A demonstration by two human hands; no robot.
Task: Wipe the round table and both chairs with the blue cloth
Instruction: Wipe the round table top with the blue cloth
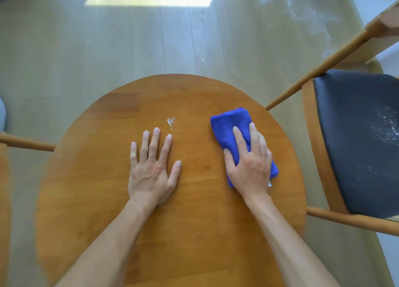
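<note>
Left hand [152, 168] flat on table [194, 232], fingers straight and spread. Right hand [248, 163] presses folded cloth [226, 125] on table's right side, fingers straight, slightly apart. White smear [171, 122] between hands. Right chair [356, 135] seat has white specks.

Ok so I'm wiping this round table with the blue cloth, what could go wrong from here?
1. The white smear sits just past the left hand, away from the blue cloth under the right hand; strokes on that side could miss it.
2. White dust on the black chair seat may load the cloth and get spread around.
3. Wiping outward could push residue off the round table onto the floor, which is already smudged.
</note>
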